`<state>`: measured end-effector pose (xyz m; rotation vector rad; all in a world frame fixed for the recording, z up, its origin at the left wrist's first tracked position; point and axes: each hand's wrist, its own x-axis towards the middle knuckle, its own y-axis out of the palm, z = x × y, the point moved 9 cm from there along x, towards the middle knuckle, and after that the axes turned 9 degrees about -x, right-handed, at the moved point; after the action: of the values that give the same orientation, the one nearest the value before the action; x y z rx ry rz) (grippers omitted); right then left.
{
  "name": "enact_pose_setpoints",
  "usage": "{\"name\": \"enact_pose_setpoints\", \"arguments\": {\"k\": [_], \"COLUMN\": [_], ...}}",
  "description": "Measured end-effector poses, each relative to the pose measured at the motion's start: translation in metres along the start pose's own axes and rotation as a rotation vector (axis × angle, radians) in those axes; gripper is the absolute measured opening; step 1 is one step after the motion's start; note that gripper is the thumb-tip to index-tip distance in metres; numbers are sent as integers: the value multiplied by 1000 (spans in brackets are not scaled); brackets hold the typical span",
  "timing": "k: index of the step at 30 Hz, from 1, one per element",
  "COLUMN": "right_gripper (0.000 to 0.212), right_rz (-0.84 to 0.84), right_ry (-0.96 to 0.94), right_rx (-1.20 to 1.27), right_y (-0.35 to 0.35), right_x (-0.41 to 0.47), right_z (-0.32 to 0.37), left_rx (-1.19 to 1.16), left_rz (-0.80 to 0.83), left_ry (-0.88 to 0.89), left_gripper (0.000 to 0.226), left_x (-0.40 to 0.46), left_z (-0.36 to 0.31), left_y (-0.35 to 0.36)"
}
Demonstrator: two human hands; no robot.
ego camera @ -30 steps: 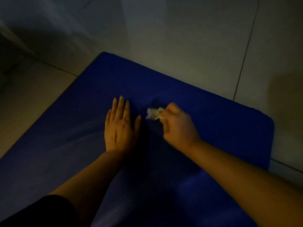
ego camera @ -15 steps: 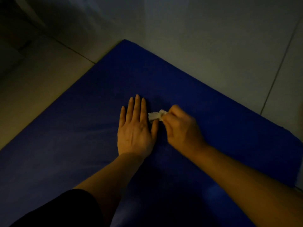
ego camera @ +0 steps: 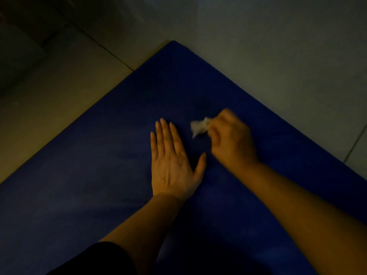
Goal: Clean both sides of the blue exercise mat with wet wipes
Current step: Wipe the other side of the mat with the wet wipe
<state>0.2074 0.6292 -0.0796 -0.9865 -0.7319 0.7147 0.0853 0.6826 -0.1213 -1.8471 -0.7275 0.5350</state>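
Observation:
The blue exercise mat [ego camera: 99, 165] lies flat on the tiled floor, one corner pointing away from me at the top centre. My left hand [ego camera: 172, 163] rests palm down on the mat with straight fingers. Just to its right, my right hand [ego camera: 230, 141] grips a crumpled white wet wipe [ego camera: 199, 127] against the mat; the wipe sticks out from the fingertips toward the left. The right hand is blurred by motion.
Pale floor tiles [ego camera: 59, 92] with dark grout lines surround the mat on the left and right. A dark shadowed edge [ego camera: 23, 26] runs along the far left. The light is dim.
The right hand with the wipe has moved right and slightly away from the left hand's thumb. The view has shifted, so the mat's far corner now sits near the centre. The left hand stays flat.

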Motion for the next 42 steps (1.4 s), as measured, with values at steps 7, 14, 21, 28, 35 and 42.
{"name": "enact_pose_setpoints", "arguments": {"k": [7, 14, 21, 28, 35, 42], "right_gripper": [15, 29, 10, 12, 17, 12], "right_rz": [-120, -37, -20, -20, 85, -108], "right_ry": [53, -67, -16, 86, -151, 254], "right_rx": [-13, 64, 30, 46, 98, 69], "right_y": [-1, 6, 15, 17, 34, 25], "right_x": [22, 38, 27, 79, 33, 111], "right_z": [0, 0, 26, -9, 59, -5], "left_rx": [5, -11, -26, -42, -21, -20], "left_rz": [14, -5, -7, -35, -43, -39], "left_ry": [-14, -16, 0, -19, -59, -80], "left_gripper": [99, 98, 98, 98, 106, 100], "left_x": [1, 2, 3, 1, -1, 0], "left_z": [1, 1, 2, 0, 7, 8], "left_y": [0, -3, -2, -5, -5, -8]}}
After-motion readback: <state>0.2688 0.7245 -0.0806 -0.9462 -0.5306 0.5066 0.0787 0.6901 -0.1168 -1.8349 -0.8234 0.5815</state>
